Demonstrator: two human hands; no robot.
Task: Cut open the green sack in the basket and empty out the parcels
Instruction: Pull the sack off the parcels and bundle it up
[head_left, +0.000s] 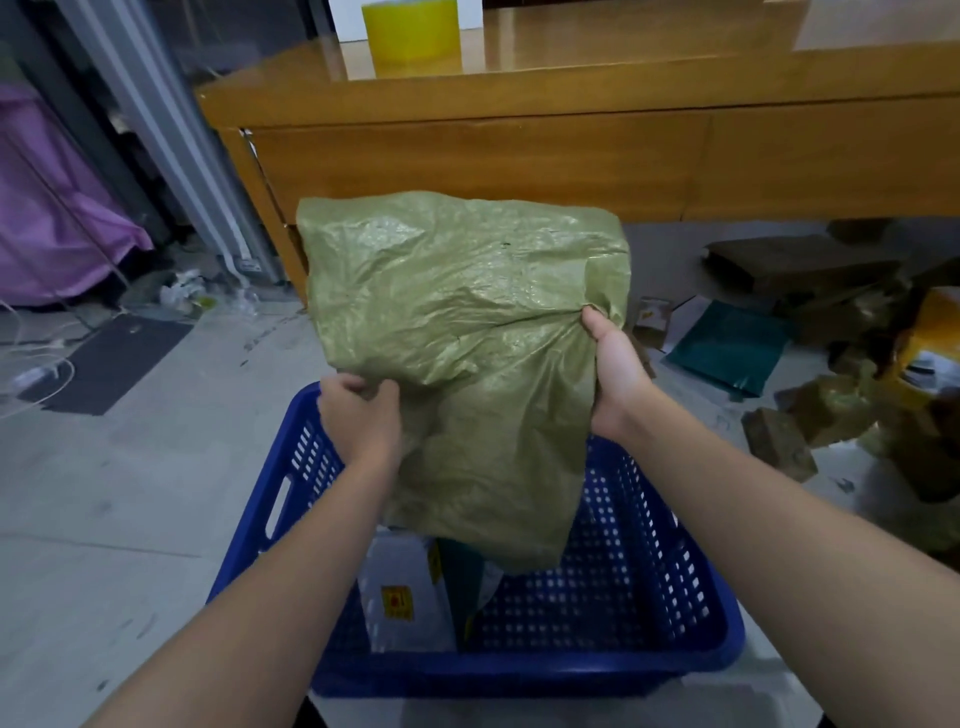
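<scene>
The green woven sack (467, 322) hangs lifted above the blue plastic basket (649, 597), its lower end drooping down into it. My left hand (361, 421) grips the sack's left fold, and my right hand (615, 364) pinches its right side higher up. Inside the basket, under the sack's mouth, lies a white parcel (405, 597) with yellow labels and a dark green parcel (465, 582) beside it. No cutting tool is in view.
A wooden desk (519, 150) stands right behind the basket, with a yellow tape roll (410, 34) on top. Brown boxes (779, 441) and a teal mailer (727, 348) litter the floor at right. A dark mat (114, 364) and white cables lie at left.
</scene>
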